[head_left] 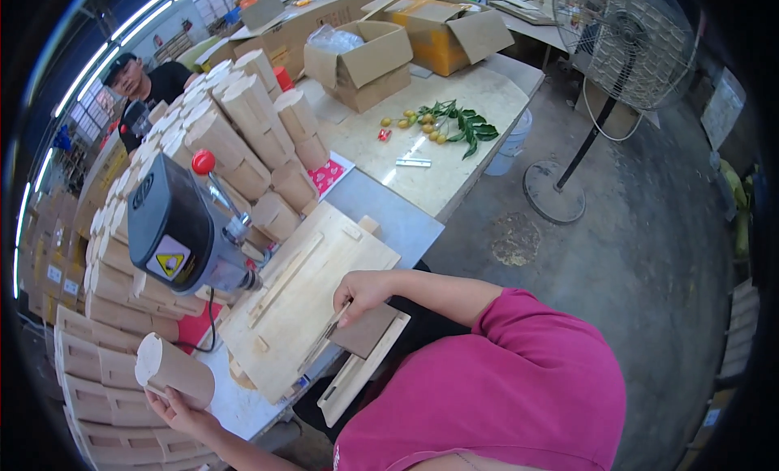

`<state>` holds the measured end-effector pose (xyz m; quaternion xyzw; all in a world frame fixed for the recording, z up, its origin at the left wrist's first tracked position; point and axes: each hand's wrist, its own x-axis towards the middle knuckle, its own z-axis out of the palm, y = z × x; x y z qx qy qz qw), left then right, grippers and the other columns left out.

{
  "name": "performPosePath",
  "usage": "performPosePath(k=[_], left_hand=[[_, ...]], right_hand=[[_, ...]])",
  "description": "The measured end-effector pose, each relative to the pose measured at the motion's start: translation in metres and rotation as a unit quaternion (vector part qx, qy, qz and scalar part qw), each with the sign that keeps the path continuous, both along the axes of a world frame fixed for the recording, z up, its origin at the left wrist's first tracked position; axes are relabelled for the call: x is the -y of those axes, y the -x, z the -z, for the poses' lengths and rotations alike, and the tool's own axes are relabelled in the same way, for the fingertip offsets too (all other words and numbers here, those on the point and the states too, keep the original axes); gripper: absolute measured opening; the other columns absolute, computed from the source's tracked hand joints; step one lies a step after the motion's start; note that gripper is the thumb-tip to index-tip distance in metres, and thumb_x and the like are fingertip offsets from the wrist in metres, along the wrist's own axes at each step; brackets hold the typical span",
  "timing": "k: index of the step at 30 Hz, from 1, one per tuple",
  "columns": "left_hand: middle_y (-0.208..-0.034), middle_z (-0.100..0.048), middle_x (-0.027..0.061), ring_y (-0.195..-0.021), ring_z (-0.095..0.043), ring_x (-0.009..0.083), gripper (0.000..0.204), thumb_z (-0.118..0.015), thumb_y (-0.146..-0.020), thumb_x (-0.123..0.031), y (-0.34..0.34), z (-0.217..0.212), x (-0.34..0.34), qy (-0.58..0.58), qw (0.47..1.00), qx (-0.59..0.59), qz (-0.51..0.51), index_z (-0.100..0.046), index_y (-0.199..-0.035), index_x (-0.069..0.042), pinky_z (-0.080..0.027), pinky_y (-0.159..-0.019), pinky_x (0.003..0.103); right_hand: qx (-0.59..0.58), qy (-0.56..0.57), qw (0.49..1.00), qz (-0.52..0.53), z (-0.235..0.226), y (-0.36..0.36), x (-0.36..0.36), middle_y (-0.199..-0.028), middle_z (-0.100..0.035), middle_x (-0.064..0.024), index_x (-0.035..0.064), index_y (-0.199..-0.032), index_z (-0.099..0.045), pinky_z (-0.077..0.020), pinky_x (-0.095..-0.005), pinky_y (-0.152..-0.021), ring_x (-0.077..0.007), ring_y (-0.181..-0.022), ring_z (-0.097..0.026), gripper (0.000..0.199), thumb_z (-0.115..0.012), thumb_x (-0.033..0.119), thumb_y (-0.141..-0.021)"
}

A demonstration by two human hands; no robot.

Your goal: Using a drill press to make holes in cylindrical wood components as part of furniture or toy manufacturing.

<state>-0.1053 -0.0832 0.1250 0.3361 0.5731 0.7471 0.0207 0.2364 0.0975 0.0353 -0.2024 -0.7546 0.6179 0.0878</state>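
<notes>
Wooden blocks [243,122], pale, rounded on one face and flat-ended, stand stacked in a long curving wall along the left of the bench and make up the biggest mass in view; their surfaces look sanded and matt, with the end grain lighter than the sides. Next in size is the plywood jig board [312,296], a flat pale sheet with thin strips fixed across it as stops, lying on the grey bench top under the bench drill [182,223], whose grey metal head carries a lever tipped with a red ball knob [203,161]. One block [173,369] of the same kind sits off the board at the lower left, cradled from beneath by the left hand [180,410], fingers curled up around its curved side. The right hand [363,291] rests on the board's near edge, fingertips pinching a thin brown panel [363,329] against a narrow wooden strip. By the look of it, this is the loading step between drillings: the held block seems ready to go against the stops, which would call for seating it square and steady under the drill before the lever is touched.
</notes>
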Motion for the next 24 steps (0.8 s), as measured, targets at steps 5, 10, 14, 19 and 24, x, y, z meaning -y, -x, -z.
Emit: performPosePath(k=[5, 10, 14, 19, 24], left_hand=[[-0.126, -0.047, 0.0143, -0.113, -0.048, 0.0229, 0.054, -0.056, -0.08, -0.013, 0.016, -0.005, 0.044, 0.125, 0.978, -0.009, 0.167, -0.038, -0.127, 0.006, -0.037, -0.096, 0.035], [-0.103, -0.061, 0.0094, -0.093, -0.057, 0.0156, 0.049, -0.069, -0.071, -0.018, -0.036, -0.033, 0.014, 0.34, 0.886, -0.025, 0.314, -0.056, -0.112, 0.005, -0.043, -0.083, 0.028], [-0.094, -0.064, 0.0099, -0.087, -0.058, 0.014, 0.05, -0.074, -0.068, -0.03, -0.04, -0.005, -0.016, 0.429, 0.811, -0.107, 0.383, -0.062, -0.103, 0.004, -0.044, -0.079, 0.026], [-0.091, -0.066, 0.0102, -0.084, -0.059, 0.0157, 0.053, -0.074, -0.067, -0.036, -0.041, 0.019, -0.037, 0.502, 0.761, -0.16, 0.379, -0.064, -0.104, 0.0, -0.045, -0.077, 0.027], [-0.098, -0.065, 0.0122, -0.09, -0.058, 0.017, 0.054, -0.075, -0.069, -0.028, -0.043, 0.024, -0.057, 0.547, 0.719, -0.102, 0.415, -0.06, -0.111, 0.002, -0.043, -0.084, 0.026]], right_hand=[[-0.149, -0.159, 0.976, -0.009, -0.026, -0.014, 0.01, -0.083, -0.064, -0.0114, 0.002, -0.087, -0.065, -0.0458, -0.032, -0.072, -0.0224, -0.08, -0.06, 0.031, -0.073, 0.027, -0.07], [-0.101, -0.243, 0.962, 0.068, -0.049, -0.028, -0.021, -0.083, -0.06, -0.0059, 0.0006, -0.087, -0.066, -0.0429, -0.0287, -0.074, -0.0172, -0.082, -0.056, 0.023, -0.074, 0.008, -0.067], [-0.074, -0.151, 0.981, 0.1, -0.032, -0.016, -0.029, -0.085, -0.059, -0.0042, 0.0006, -0.087, -0.066, -0.0407, -0.0268, -0.077, -0.0155, -0.084, -0.053, 0.022, -0.073, 0.005, -0.067], [-0.069, -0.152, 0.98, 0.109, -0.028, -0.007, -0.031, -0.085, -0.058, -0.0032, 0.0014, -0.088, -0.067, -0.0397, -0.0256, -0.077, -0.0147, -0.084, -0.053, 0.023, -0.073, 0.007, -0.067], [-0.059, -0.142, 0.981, 0.117, -0.029, -0.007, -0.031, -0.085, -0.058, -0.003, 0.0021, -0.089, -0.067, -0.0398, -0.0255, -0.076, -0.0141, -0.084, -0.052, 0.023, -0.074, 0.008, -0.067]])
